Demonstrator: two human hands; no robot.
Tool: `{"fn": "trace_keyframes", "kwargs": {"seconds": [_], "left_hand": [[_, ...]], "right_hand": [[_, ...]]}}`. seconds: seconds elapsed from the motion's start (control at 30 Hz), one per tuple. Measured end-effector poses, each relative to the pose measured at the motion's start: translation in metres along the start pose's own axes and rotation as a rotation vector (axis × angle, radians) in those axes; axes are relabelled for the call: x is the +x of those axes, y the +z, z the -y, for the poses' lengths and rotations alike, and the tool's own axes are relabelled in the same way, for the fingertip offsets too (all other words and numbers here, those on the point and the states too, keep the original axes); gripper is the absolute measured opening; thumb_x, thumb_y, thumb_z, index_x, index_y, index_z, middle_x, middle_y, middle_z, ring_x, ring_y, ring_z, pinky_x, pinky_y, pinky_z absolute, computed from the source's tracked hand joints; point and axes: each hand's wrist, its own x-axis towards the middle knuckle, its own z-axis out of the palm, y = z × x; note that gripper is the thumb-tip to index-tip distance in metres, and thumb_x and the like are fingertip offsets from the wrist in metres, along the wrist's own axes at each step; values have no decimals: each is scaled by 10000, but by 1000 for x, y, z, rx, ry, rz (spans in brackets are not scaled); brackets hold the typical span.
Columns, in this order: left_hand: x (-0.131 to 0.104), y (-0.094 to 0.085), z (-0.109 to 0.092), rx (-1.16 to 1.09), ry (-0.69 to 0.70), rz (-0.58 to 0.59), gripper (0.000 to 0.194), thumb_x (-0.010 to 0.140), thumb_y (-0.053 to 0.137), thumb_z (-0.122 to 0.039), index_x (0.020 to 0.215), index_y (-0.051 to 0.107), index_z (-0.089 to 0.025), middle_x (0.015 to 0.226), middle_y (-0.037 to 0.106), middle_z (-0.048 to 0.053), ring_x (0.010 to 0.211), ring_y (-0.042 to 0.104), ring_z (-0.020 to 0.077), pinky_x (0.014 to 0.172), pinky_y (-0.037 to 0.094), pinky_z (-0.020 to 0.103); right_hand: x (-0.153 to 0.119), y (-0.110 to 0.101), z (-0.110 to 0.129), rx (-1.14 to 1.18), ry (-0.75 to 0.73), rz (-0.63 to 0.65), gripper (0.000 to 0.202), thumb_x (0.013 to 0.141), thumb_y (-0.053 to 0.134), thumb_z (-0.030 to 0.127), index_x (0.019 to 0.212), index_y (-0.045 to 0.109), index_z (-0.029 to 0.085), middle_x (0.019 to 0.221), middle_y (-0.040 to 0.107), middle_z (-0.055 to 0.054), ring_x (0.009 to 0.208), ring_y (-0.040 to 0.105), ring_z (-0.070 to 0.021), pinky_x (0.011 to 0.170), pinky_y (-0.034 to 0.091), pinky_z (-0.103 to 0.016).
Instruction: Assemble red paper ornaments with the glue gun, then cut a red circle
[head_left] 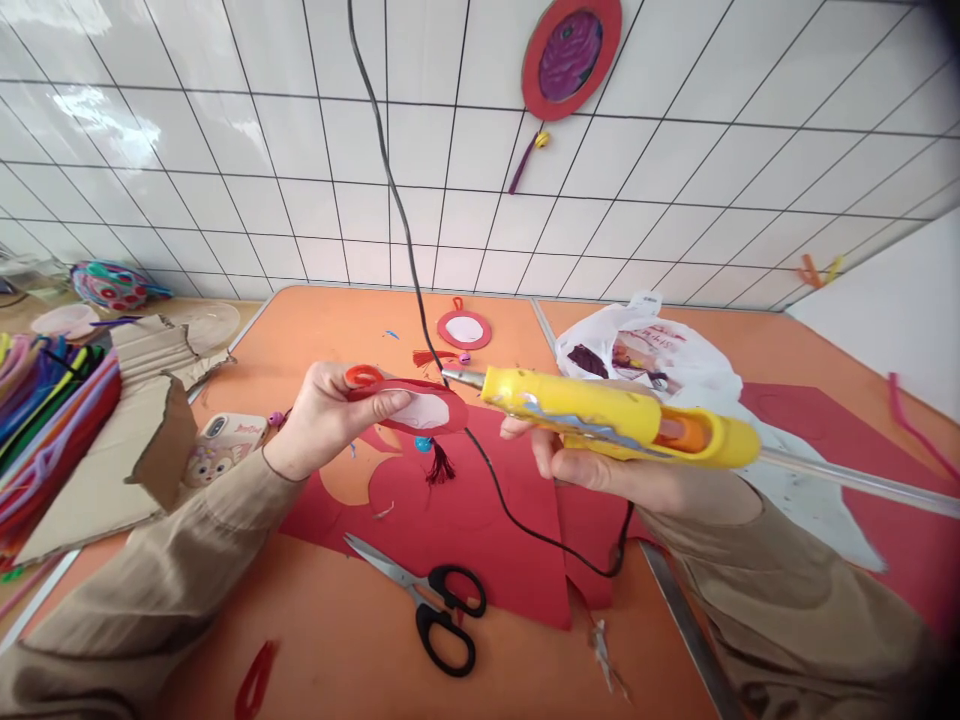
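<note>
My left hand (pixel 330 415) pinches a red oval ornament (pixel 456 410) with a pale centre, a red loop at its left end and a blue bead with a dark red tassel (pixel 440 465) below it. My right hand (pixel 570 465) is wrapped round a yellow glue gun (pixel 574 400), held sideways. Its metal nozzle (pixel 463 378) points left, close above the ornament's right end; whether they touch cannot be told. A clear glue stick (pixel 840 478) sticks out of the gun's back. Red sheets (pixel 502 540) lie beneath both hands.
Black-handled scissors (pixel 431 595) lie open in front. A black cable (pixel 397 200) hangs down past the hands. Cardboard (pixel 105 460), a phone (pixel 225 448) and colourful pipe cleaners (pixel 52 420) are left. Behind are another ornament (pixel 486 330) and a white plastic bag (pixel 705 365).
</note>
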Motion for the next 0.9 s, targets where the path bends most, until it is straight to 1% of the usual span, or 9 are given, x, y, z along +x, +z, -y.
{"fn": "trace_keyframes", "kwargs": {"seconds": [0.1,0.17,0.23,0.33,0.47,0.53,0.63,0.73,0.9], "left_hand": [[-1,-2,-1,-15,40,7,201,691,878,-359,702,817,-167,688,793,71,649,753,250,588,599,307],[-2,-2,-4,-42,54,33,186,721,860,-343,762,828,-164,757,810,92,698,771,279,652,629,350],[-2,-2,-7,-62,66,82,160,768,828,-312,837,836,-168,804,816,104,751,781,297,717,641,384],[-2,-3,-9,-36,116,145,143,815,786,-267,901,837,-164,813,816,114,760,782,291,708,639,367],[0,-5,-3,-16,205,145,110,811,788,-218,901,840,-181,839,819,104,719,777,267,629,627,321],[1,-5,-1,13,248,147,103,806,790,-194,895,840,-192,833,820,90,698,770,242,611,617,293],[2,-5,-1,64,298,163,112,808,782,-169,900,839,-198,798,817,76,657,755,208,577,597,255],[2,-5,-3,85,322,183,111,818,773,-178,909,836,-192,789,815,85,648,755,208,566,596,250],[2,-5,-4,94,309,219,118,843,748,-207,924,830,-181,817,815,113,682,768,242,576,608,287]], "right_hand": [[4,-3,10,-43,48,26,160,900,670,235,1059,652,222,940,701,-29,633,599,-98,564,510,-240],[6,-4,15,-75,115,30,128,885,663,212,1011,647,205,887,686,-19,679,609,-111,573,486,-247],[6,-5,17,-93,140,29,114,877,645,195,991,638,200,856,676,-10,706,616,-120,593,481,-262],[6,-8,13,-117,94,38,104,878,635,171,976,632,204,845,662,-1,724,613,-118,625,484,-266],[7,-13,5,-174,8,118,111,891,649,150,989,621,195,841,634,-1,706,582,-104,639,485,-256],[8,-14,4,-178,-17,142,100,890,649,129,942,594,196,830,616,5,696,573,-97,621,470,-243],[10,-14,5,-169,-41,167,180,866,656,80,835,529,204,826,600,16,714,564,-86,635,461,-223],[12,-14,6,-180,-63,170,227,852,658,58,794,496,207,806,586,21,729,564,-87,644,454,-216],[12,-13,0,-213,-88,204,255,840,678,63,779,480,212,823,602,16,740,585,-84,641,462,-201]]}}
